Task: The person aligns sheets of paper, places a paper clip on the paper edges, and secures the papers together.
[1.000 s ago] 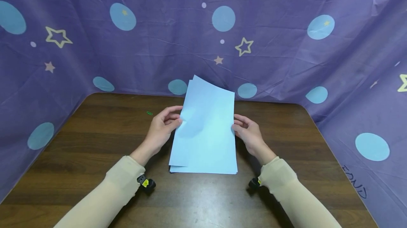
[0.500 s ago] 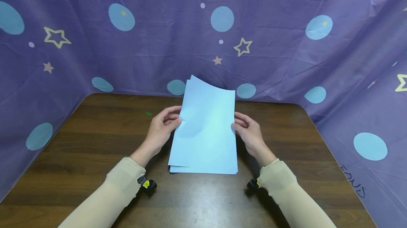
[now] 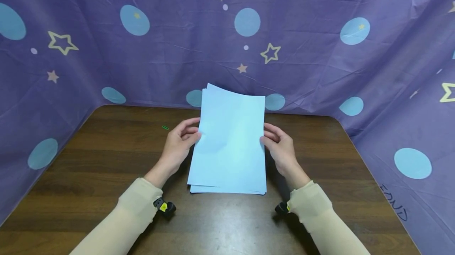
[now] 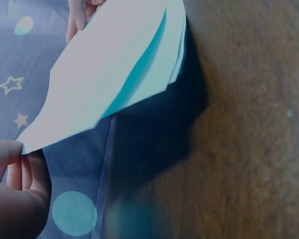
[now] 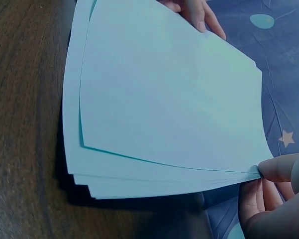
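Several pale blue-white sheets of paper are held in a loose stack at the middle of the table, their far end raised and curved. My left hand pinches the left edge, thumb on top and fingers behind. On the opposite edge my right hand does the same. In the left wrist view the top sheet of the paper bows apart from the ones beneath. The right wrist view shows the sheets fanned unevenly at their near corners, with the right thumb pressing at the edge.
A small green paper clip lies on the brown wooden table, to the left of the left hand. A purple curtain with stars and blue dots hangs behind the table and along both sides.
The top of the paper has spread wider and flattened, its upper left corner shifting left and upper right corner rising. The hands have moved slightly apart, still holding the edges.
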A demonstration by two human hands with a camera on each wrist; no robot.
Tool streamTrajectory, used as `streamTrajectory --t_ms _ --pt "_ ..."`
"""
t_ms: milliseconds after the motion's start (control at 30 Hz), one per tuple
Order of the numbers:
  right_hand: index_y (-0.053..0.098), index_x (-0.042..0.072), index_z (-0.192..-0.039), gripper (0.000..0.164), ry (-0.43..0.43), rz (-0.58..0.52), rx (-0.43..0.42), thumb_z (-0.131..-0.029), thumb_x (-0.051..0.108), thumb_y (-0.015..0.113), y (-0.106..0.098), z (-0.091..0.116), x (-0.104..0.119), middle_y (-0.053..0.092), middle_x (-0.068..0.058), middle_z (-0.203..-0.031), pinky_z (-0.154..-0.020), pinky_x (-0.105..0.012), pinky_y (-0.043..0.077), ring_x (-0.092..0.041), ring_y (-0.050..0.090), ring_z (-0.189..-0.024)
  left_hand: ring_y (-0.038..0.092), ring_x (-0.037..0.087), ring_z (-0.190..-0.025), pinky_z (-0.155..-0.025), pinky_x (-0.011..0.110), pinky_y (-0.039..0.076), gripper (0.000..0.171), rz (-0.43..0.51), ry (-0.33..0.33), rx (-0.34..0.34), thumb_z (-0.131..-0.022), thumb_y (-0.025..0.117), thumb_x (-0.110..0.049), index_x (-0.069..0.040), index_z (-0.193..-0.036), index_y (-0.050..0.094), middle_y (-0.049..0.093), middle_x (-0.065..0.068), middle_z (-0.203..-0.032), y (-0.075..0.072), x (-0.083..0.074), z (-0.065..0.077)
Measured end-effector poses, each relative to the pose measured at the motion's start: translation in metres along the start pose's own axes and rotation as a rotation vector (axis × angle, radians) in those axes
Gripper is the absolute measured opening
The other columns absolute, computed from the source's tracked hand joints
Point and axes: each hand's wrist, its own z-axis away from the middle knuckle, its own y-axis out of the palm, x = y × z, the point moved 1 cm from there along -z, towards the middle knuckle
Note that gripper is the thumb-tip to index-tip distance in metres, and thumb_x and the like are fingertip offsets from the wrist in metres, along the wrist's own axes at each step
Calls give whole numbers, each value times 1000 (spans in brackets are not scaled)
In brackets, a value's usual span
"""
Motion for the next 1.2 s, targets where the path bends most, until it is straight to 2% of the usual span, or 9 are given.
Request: streamTrajectory --t_ms 100,233,467,833,1200 --pt "65 22 -146 46 -4 15 -13 -102 10 72 0 1 0 72 -8 -133 -102 -34 56 -19 68 -117 65 19 -105 -89 31 57 45 0 10 -6 -105 69 -13 -23 -148 62 67 13 -123 0 1 0" --pt "65 23 -145 46 -3 22 -32 -102 10 71 1 3 1 72 -7 -132 -97 -30 55 -17 67 -114 64 19 -103 -88 31 57 44 3 15 -14 -105 69 -12 -22 -148 63 67 14 -122 1 2 0" --pt "66 20 -145 46 -28 4 -63 -101 6 72 2 6 2 71 -10 -130 -86 -21 55 -13 69 -107 65 19 -105 -84 20 55 46 -8 17 -32 -104 69 -12 -21 -149 62 67 15 -122 1 -3 4" --pt "67 16 -143 45 -95 -21 -85 -100 1 71 7 13 6 71 -12 -128 -88 -19 58 -19 68 -110 68 21 -104 -81 16 55 44 -123 39 -96 -103 70 -13 -22 -145 64 72 11 -117 3 -9 9" --pt "67 15 -142 46 -139 -16 -94 -99 -1 71 9 19 9 71 -12 -127 -88 -19 58 -20 66 -110 69 20 -104 -80 18 56 44 -123 15 -130 -102 72 -12 -24 -144 65 72 6 -115 1 -9 13"
